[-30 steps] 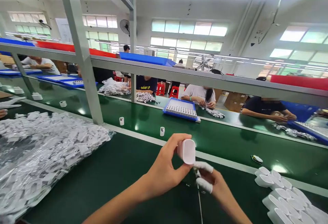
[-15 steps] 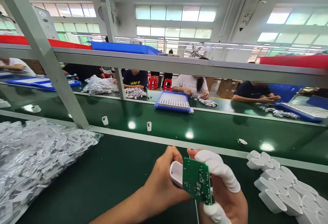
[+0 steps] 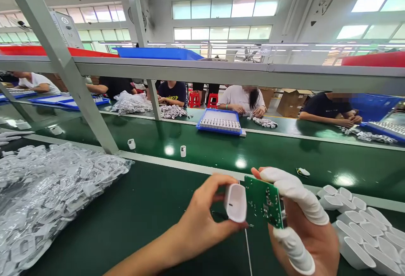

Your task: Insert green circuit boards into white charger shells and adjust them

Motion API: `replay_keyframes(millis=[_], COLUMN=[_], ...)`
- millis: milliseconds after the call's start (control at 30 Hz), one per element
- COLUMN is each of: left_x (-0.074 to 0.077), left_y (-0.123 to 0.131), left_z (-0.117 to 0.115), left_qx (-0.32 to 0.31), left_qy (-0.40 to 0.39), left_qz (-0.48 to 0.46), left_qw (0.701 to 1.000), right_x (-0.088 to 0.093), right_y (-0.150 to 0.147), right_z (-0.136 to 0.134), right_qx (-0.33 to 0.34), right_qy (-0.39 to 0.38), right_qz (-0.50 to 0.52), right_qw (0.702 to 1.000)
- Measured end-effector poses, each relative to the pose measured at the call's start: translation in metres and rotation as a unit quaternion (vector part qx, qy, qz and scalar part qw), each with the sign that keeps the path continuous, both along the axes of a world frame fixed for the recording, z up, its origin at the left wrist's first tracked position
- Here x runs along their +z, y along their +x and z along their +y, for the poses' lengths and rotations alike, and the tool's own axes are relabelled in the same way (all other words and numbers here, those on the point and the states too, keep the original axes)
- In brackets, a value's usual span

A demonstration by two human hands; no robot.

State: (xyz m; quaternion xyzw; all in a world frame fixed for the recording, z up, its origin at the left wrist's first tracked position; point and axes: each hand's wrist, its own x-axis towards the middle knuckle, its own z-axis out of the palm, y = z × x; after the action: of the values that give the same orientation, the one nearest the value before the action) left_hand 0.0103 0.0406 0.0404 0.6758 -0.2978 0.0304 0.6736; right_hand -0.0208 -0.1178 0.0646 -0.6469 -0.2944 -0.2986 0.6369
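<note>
My left hand (image 3: 198,219) grips a small white plastic housing (image 3: 235,202), its open end turned toward the right. My right hand (image 3: 300,225), with white finger cots on thumb and forefinger, pinches a green circuit board (image 3: 264,201) by its right edge. The board's left edge sits just at the housing's mouth. Both are held above the dark green bench top (image 3: 136,217).
A clear bag of white parts (image 3: 47,191) lies at the left. Several empty white housings (image 3: 360,225) are stacked at the right. Beyond a grey rail runs a green conveyor (image 3: 221,151) carrying two small housings. Other people sit at the far side, with a blue tray (image 3: 220,123) there.
I have raised both hands and separated the parts slightly. The housing now shows its open end, with the board beside it rather than overlapping it. The view has tilted a little upward.
</note>
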Motion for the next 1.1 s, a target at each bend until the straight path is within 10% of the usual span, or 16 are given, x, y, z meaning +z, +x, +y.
replay_keyframes(millis=[267, 1100], left_x=[0.01, 0.009], left_y=[0.005, 0.003], left_z=[0.021, 0.027], left_qx=[0.128, 0.145], left_qy=[0.05, 0.079], left_qz=[-0.199, -0.259], left_qw=[0.97, 0.952], right_x=[-0.001, -0.006], right_y=[0.003, 0.013], right_z=[0.019, 0.031], right_qx=[0.048, -0.021], right_qy=[-0.041, -0.091], right_qz=[-0.076, -0.147], right_qw=[0.995, 0.985])
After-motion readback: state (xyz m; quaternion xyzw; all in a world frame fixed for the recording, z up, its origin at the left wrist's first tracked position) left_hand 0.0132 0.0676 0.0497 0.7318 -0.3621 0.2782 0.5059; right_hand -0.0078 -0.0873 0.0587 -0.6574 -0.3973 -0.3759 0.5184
